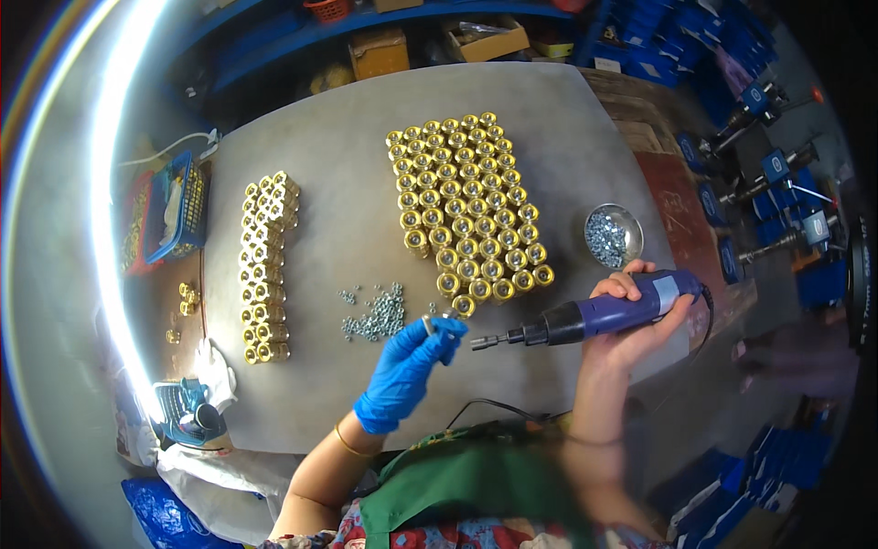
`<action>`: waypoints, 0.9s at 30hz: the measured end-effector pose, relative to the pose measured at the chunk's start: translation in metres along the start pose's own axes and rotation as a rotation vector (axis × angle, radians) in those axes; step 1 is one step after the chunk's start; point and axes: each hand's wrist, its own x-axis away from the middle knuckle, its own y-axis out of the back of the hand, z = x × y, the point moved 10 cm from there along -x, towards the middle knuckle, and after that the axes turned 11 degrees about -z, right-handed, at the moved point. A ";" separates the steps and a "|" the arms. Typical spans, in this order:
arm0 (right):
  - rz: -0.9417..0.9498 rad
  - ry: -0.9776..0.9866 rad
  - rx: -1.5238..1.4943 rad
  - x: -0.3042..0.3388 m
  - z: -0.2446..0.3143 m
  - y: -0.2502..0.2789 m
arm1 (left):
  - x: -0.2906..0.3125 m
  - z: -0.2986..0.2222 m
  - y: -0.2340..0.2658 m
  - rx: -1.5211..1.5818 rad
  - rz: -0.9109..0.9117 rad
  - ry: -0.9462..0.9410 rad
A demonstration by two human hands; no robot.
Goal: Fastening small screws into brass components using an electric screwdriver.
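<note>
My left hand (409, 366), in a blue glove, is closed in a pinch by the nearest corner of a block of brass fittings (468, 224). A small metallic piece shows at its fingertips, too small to name. My bare right hand (631, 320) is wrapped round a purple and black electric screwdriver (585, 318). The tool lies level, its bit pointing left toward the gloved fingers, a short gap away. Left of the glove, a loose pile of small silver nuts (377, 316) is spread on the grey table (329, 137).
A narrower block of brass fittings (265, 274) stands at left. A metal bowl (637, 224) of small silver parts sits at right. Blue and red baskets (187, 215) and a white glove (215, 375) are along the left edge. A black cable (494, 404) crosses the near edge.
</note>
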 end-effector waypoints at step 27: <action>-0.106 -0.203 -0.098 -0.014 -0.045 0.043 | 0.014 0.023 -0.037 0.583 0.255 0.446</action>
